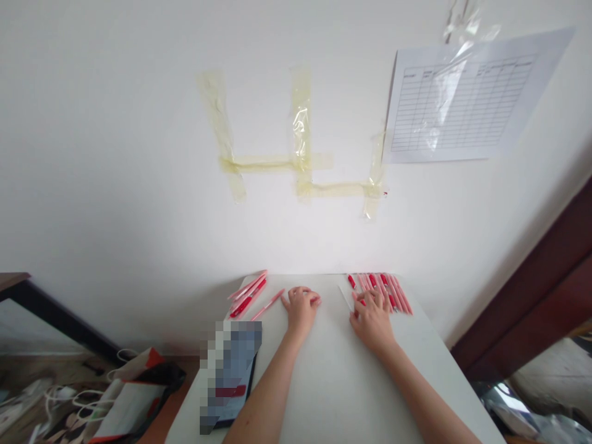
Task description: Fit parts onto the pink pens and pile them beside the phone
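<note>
My left hand (301, 312) rests on the white table with its fingers curled inward. Whatever the fingers hold, if anything, is hidden. Just left of it lies a slim pink pen (269, 304), set at a slant. My right hand (374, 322) bends over the left part of a row of pink and red pens (401, 295). Its fingers close around a red pen (362, 302), mostly covered by the hand. A thin clear strip (346, 298) shows beside the right thumb. At the table's far left corner is a small pile of pink and red pens (247, 296).
A dark-edged, blurred-out device (234, 376) lies along the left side of the white table (342, 394). The wall behind carries yellowed tape (266, 165) and a printed sheet (457, 105). Paper bags (134, 394) stand on the floor at left. Dark red furniture (522, 302) is at right.
</note>
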The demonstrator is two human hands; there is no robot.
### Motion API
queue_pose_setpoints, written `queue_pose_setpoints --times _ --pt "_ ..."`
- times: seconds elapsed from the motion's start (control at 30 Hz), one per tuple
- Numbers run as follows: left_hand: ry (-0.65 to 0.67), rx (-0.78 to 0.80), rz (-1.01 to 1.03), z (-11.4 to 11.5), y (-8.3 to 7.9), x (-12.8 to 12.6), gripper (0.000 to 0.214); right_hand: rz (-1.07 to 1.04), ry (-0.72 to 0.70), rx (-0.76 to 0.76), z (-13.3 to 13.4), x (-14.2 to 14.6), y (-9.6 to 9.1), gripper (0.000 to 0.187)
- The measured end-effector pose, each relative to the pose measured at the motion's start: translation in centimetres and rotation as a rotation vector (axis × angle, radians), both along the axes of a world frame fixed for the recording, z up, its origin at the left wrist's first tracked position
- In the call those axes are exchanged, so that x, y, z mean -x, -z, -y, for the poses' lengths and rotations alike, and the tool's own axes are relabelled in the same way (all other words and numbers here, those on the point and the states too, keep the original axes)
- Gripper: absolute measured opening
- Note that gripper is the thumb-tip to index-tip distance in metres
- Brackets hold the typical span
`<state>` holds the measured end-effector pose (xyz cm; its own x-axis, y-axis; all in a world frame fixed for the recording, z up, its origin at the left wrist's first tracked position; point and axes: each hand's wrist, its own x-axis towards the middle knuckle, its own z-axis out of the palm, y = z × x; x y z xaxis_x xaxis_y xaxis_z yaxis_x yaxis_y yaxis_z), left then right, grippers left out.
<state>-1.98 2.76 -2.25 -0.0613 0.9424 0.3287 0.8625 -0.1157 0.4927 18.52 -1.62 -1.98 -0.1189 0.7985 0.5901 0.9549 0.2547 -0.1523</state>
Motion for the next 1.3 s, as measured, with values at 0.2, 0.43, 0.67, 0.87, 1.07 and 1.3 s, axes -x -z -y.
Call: queue_pose_setpoints --times 0.2,0.43,0.67,0.87,1.07,1.3 --pt "0.0 0.024 -0.008 0.1 -0.2 -0.1 0.007 0.004 0.018 0.046 0.1 0.0 -0.2 0.015" --pt "-0.004 0.057 -0.018 0.1 -0.4 0.0 0.009 0.003 0.045 0.117 0.3 0.1 -0.5 0.016" --pt "-0.003 0.064 -0.039 0.2 -0.5 0.3 0.019 -0.002 0.049 0.129 0.3 0.1 -0.5 0.018" --pt "-0.02 0.074 -0.08 0.3 -1.0 1.1 0.029 0.0 0.048 0.109 0.3 0.0 -0.6 0.016" --pt "-0.036 0.105 -0.106 0.4 -1.2 1.4 0.03 -0.028 0.039 0.067 0.1 -0.2 -0.3 0.012" --pt "-0.073 -0.008 -0.197 0.6 -1.1 1.8 0.032 -0.087 0.03 0.015 0.0 -0.9 0.2 0.016"
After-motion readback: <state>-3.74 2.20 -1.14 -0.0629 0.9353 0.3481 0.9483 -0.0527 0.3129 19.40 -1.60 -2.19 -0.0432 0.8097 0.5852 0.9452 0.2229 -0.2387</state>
